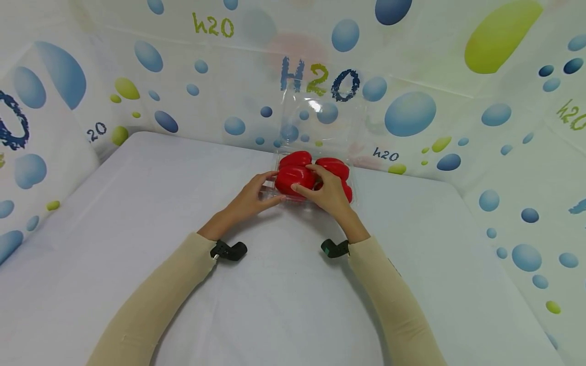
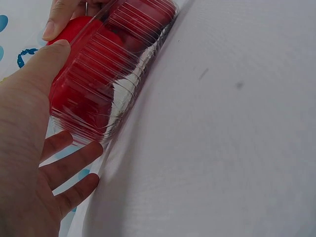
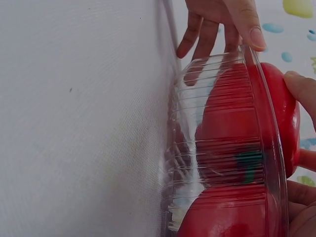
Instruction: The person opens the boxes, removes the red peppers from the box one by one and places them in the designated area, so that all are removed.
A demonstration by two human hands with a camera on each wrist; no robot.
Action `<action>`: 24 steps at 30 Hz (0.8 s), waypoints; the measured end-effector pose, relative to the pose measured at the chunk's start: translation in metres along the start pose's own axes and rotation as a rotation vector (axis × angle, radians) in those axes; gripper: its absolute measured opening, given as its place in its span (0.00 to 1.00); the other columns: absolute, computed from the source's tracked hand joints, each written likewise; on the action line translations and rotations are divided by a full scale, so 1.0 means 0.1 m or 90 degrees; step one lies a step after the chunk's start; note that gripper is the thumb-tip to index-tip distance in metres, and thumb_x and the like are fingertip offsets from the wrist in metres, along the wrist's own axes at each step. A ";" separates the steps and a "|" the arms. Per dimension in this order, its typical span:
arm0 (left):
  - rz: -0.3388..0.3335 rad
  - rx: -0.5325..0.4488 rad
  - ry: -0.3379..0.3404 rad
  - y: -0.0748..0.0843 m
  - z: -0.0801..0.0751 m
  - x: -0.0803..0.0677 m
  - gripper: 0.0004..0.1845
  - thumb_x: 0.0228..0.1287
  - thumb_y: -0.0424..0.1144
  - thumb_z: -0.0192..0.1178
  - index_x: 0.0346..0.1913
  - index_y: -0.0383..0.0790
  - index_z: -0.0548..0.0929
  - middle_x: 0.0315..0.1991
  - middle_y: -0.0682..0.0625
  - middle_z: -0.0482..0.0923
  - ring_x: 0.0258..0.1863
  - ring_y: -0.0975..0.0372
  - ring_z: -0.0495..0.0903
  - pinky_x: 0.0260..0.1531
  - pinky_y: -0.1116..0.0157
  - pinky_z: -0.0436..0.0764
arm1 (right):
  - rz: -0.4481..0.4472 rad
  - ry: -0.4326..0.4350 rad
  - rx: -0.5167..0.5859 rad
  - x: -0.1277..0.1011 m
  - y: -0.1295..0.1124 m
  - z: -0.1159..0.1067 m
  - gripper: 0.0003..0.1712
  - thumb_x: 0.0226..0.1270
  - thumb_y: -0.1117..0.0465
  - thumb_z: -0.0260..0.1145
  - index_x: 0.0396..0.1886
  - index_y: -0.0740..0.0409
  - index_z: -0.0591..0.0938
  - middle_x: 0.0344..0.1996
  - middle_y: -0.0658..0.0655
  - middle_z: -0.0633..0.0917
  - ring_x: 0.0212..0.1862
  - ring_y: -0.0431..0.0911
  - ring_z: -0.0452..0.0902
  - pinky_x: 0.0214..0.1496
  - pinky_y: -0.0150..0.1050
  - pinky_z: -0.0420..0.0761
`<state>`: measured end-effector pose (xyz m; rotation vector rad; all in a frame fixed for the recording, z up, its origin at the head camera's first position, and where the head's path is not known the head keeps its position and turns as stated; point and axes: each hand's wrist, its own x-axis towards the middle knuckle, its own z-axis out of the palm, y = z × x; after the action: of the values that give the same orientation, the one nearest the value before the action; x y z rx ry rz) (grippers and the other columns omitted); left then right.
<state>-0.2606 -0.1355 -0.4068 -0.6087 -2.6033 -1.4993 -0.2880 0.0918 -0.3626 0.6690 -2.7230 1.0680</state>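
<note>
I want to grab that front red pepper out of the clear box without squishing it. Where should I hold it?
Probably hold the front red pepper round its wide, rounded body, coming from above: the clear box walls cover its sides, and the lid stands open behind. The right hand already grips it so, while the left hand steadies the box's rim.

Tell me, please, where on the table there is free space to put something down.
The white table is bare left of the left hand, right of the right hand and in front between the sleeves. It is crowded only at the back, around the clear tray of red peppers.
</note>
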 end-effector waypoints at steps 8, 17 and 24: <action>0.007 0.001 0.000 -0.02 0.01 0.01 0.40 0.62 0.42 0.67 0.73 0.41 0.60 0.67 0.41 0.65 0.64 0.50 0.68 0.62 0.52 0.74 | 0.006 0.014 0.016 -0.01 0.02 0.00 0.39 0.57 0.47 0.73 0.67 0.54 0.72 0.57 0.59 0.80 0.52 0.52 0.75 0.52 0.48 0.83; 0.006 0.002 -0.002 -0.01 0.00 0.00 0.40 0.62 0.42 0.67 0.74 0.40 0.60 0.67 0.41 0.65 0.64 0.50 0.68 0.61 0.52 0.74 | 0.012 0.017 0.041 -0.01 0.01 0.00 0.39 0.58 0.47 0.73 0.67 0.53 0.72 0.58 0.59 0.79 0.54 0.53 0.74 0.54 0.49 0.82; -0.003 0.008 -0.004 -0.01 0.00 0.01 0.41 0.62 0.44 0.67 0.74 0.40 0.59 0.67 0.41 0.65 0.64 0.50 0.68 0.61 0.52 0.74 | 0.021 0.029 0.077 -0.01 0.00 -0.01 0.39 0.58 0.48 0.73 0.67 0.53 0.72 0.58 0.59 0.79 0.54 0.53 0.75 0.52 0.48 0.83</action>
<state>-0.2615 -0.1358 -0.4070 -0.6063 -2.6193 -1.4827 -0.2874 0.0931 -0.3622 0.6099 -2.6567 1.2485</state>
